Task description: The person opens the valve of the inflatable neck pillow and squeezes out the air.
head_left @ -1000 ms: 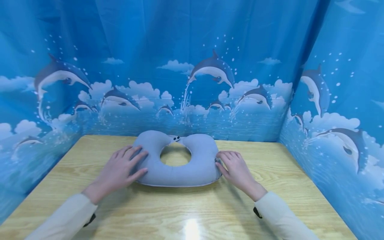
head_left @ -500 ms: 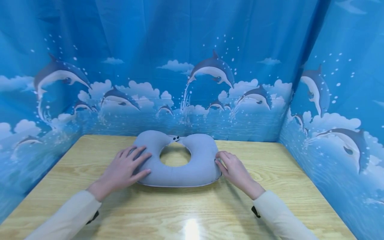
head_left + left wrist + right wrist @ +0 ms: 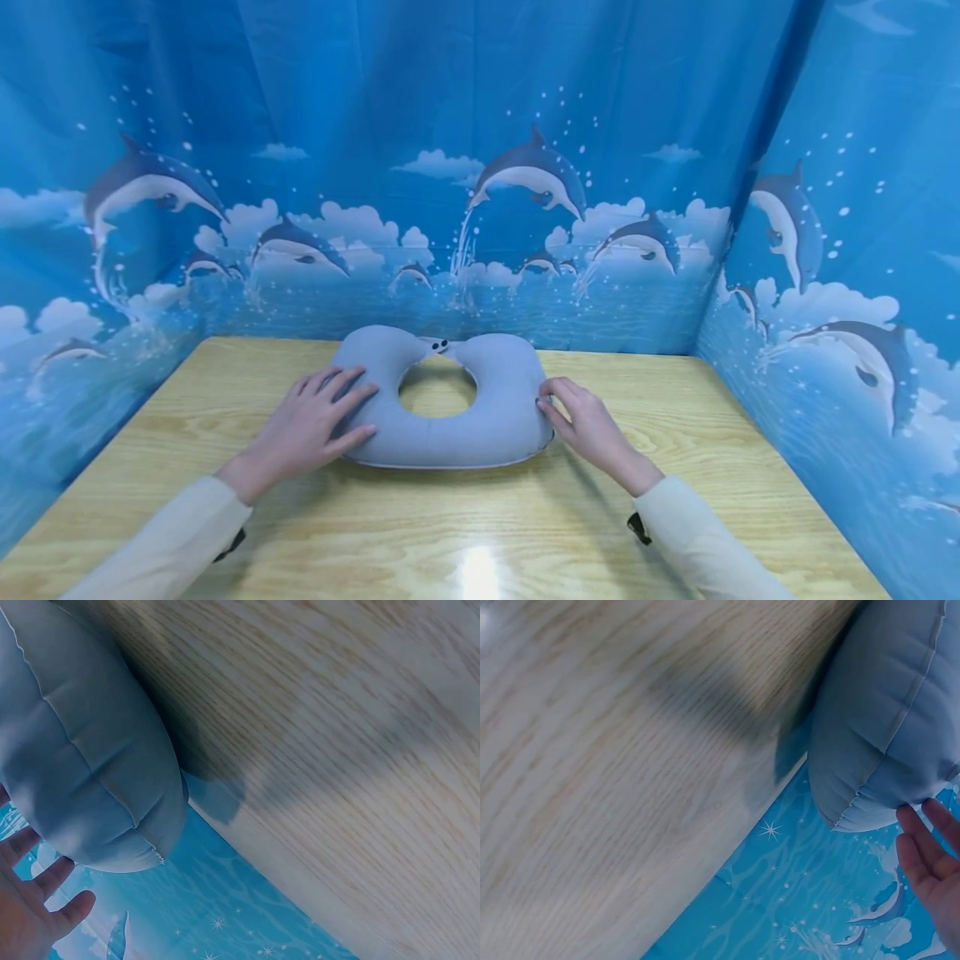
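A grey-blue inflatable U-shaped neck pillow [image 3: 442, 442] lies on the wooden table, its two arms pointing to the back. My left hand [image 3: 307, 425] rests on its left side with fingers spread; in the left wrist view, the left fingers [image 3: 56, 876] show at the pillow's edge. At the right side my right hand [image 3: 588, 425] pinches a small dark-edged valve between thumb and forefinger, most of it hidden by the fingertips. The right wrist view shows right fingers [image 3: 915, 832] touching the pillow's seamed side [image 3: 889, 735].
Two small dark snaps [image 3: 440, 345] sit on the strap between the pillow's ends. Behind and beside the table [image 3: 405, 533] hangs a blue curtain [image 3: 420, 100] printed with dolphins. It runs along the table's back edge.
My left hand has slid slightly right, further onto the pillow. My right thumb and forefinger have closed in over the valve. The pillow has stayed in place.
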Available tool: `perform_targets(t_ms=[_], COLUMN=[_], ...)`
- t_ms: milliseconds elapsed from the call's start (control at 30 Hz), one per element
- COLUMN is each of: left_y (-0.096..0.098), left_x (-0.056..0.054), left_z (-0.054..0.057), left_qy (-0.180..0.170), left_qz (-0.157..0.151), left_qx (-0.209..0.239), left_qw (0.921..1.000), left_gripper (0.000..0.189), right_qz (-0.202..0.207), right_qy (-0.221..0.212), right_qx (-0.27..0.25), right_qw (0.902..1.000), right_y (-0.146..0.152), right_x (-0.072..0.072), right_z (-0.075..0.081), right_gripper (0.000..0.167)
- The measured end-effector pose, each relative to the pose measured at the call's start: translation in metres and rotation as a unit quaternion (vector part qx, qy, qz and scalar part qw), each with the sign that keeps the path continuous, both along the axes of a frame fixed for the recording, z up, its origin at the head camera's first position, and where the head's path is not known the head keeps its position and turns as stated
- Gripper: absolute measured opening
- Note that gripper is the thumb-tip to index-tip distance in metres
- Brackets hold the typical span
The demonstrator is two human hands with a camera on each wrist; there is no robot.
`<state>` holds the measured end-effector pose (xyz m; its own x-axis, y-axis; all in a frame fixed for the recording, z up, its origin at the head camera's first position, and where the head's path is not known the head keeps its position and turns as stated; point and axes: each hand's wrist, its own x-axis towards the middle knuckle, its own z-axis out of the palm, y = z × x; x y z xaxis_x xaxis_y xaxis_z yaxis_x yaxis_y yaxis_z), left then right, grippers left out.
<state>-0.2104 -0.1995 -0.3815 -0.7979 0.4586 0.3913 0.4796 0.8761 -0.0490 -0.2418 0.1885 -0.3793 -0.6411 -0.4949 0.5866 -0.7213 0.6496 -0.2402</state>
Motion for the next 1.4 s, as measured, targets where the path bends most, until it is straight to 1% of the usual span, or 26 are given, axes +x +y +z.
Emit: perform_targets(t_ms=[100, 200, 533, 833, 1133, 1400], left_y=[0.000, -0.001, 0.000, 0.000, 0.001, 0.000], left_x=[0.000, 0.000, 0.000, 0.001, 0.001, 0.001], left_z=[0.000, 0.000, 0.000, 0.000, 0.000, 0.000], left_qy=[0.003, 0.008, 0.011, 0.007, 0.002, 0.003], left_qz=[-0.001, -0.003, -0.003, -0.001, 0.002, 0.003], left_qx=[0.000, 0.001, 0.000, 0.000, -0.003, -0.003], left_qw=[1.0000, 1.0000, 0.9999, 1.0000, 1.0000, 1.0000], left_gripper=[0.060, 0.060, 0.060, 0.060, 0.060, 0.060], right_qz=[0.011, 0.011, 0.020, 0.030, 0.036, 0.028], right_qy=[-0.002, -0.005, -0.056, -0.083, -0.095, -0.107], right_qx=[-0.017, -0.022, -0.057, -0.081, -0.111, -0.121], right_qw=[0.9998, 0.9997, 0.9966, 0.9928, 0.9887, 0.9864], right_y=[0.001, 0.002, 0.007, 0.009, 0.011, 0.010], right_x=[-0.002, -0.004, -0.008, -0.009, -0.013, -0.013], right_z=[0.000, -0.001, -0.002, -0.002, -0.008, -0.008], right_gripper=[0.011, 0.011, 0.012, 0.013, 0.013, 0.014])
